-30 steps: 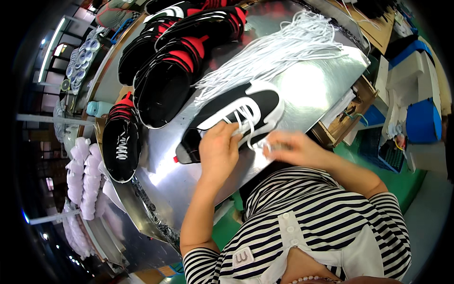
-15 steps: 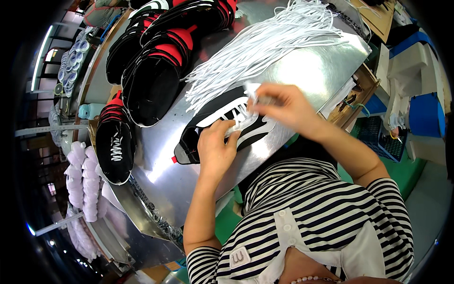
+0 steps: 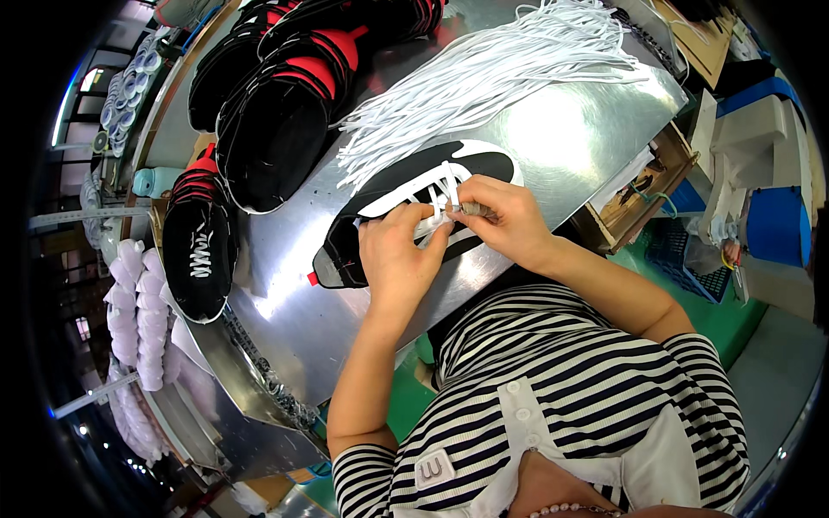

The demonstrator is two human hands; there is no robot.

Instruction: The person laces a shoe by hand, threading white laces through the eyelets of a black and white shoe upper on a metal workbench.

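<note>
While a laced black shoe (image 3: 197, 272) lies near nested uppers (image 3: 281, 151), the left hand (image 3: 401, 250) has thumb and forefinger nearly together, pinching at the lacing of the black-and-white upper (image 3: 393, 177) on the metal table (image 3: 566, 129). The right hand (image 3: 505, 223) closes its fingertips on white lace (image 3: 452, 183) there. If the left pinch slackens, the upper could slide and the lace twist; the loose lace bundle (image 3: 492, 82) just beyond could snag.

shoe (image 3: 401, 177): partly hidden by left hand (image 3: 399, 252), right hand (image 3: 511, 220) | stacked uppers (image 3: 315, 76): cut by top edge
</note>
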